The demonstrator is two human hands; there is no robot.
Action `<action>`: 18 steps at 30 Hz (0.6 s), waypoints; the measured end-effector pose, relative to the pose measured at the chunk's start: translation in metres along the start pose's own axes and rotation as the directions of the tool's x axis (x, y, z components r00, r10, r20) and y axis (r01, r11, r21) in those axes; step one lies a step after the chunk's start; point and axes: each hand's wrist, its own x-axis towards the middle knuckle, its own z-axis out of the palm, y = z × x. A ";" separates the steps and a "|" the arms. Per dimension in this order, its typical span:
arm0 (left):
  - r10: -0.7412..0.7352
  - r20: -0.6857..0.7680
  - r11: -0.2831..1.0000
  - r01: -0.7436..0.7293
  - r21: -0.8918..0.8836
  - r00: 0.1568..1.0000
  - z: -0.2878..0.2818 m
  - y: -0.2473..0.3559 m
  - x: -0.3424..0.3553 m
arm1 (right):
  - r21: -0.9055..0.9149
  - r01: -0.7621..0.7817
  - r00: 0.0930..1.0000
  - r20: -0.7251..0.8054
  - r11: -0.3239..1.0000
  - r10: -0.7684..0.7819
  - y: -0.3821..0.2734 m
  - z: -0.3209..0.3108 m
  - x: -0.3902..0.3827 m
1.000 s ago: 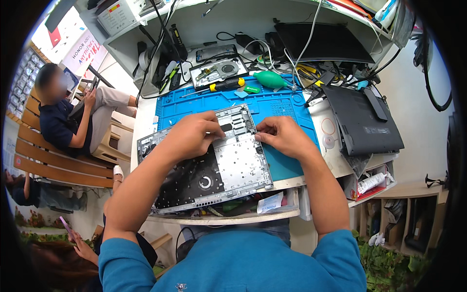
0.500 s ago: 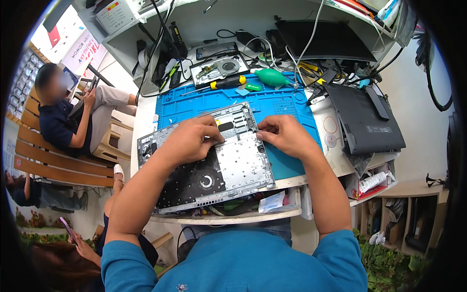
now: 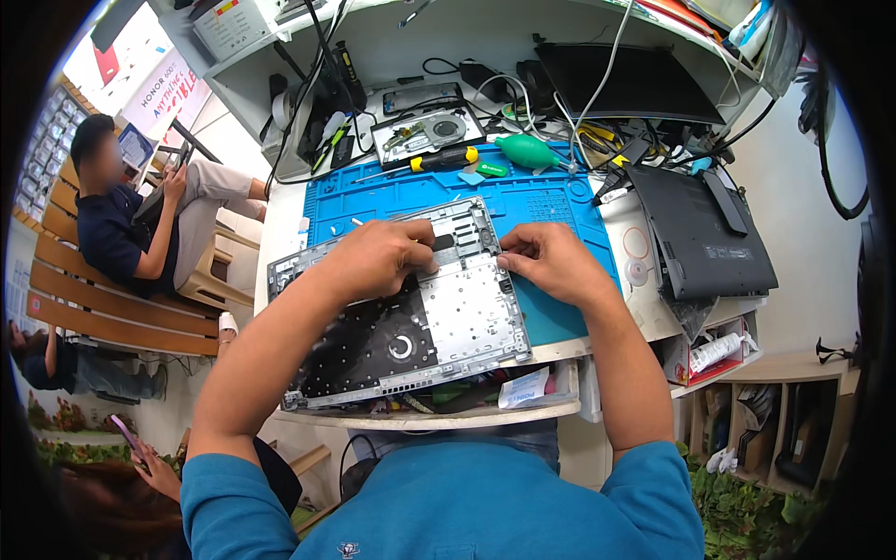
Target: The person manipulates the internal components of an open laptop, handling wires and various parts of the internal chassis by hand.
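A silver laptop casing (image 3: 471, 313), its inner side up with a black section at the left, lies tilted across the front of the blue work mat (image 3: 551, 313). My left hand (image 3: 383, 261) rests over the casing's upper middle, fingers curled and pressed together against the metal beside a small black strip (image 3: 443, 242). Whatever those fingertips may hold is too small or hidden. At the casing's right edge, my right hand (image 3: 549, 261) pinches the rim between thumb and fingers. Part of the casing's left side is covered by my left forearm.
Behind the casing lie a yellow-black screwdriver (image 3: 444, 160), a green air blower (image 3: 525, 150) and an opened metal part with a fan (image 3: 429, 131). A dark laptop cover (image 3: 709, 233) leans at the right. An open drawer (image 3: 448, 411) juts out below. One person (image 3: 121, 215) sits at the left.
My left fingers have shifted slightly over the casing, and my left elbow has moved outward a little. The right hand stays at the rim. The whole view has drifted slightly.
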 end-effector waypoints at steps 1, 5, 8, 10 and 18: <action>0.018 0.010 1.000 -0.018 0.011 1.000 -0.002 -0.001 0.001 | 0.006 -0.001 1.000 0.003 1.000 0.001 0.000 0.000 0.000; 0.114 -0.010 0.993 -0.114 0.020 0.993 -0.001 -0.009 0.004 | 0.018 0.002 1.000 0.003 1.000 -0.002 0.002 0.000 0.000; 0.145 0.012 0.989 -0.145 0.033 0.989 -0.004 -0.013 0.007 | 0.010 0.001 1.000 0.003 1.000 -0.001 0.001 0.000 0.000; 0.169 0.028 0.985 -0.170 0.032 0.985 -0.005 -0.015 0.010 | 0.010 -0.004 1.000 0.005 1.000 0.004 -0.001 0.000 0.000; 0.316 0.111 0.943 -0.324 0.071 0.942 -0.014 -0.023 0.021 | 0.035 0.021 1.000 -0.013 0.999 -0.020 0.005 0.001 0.000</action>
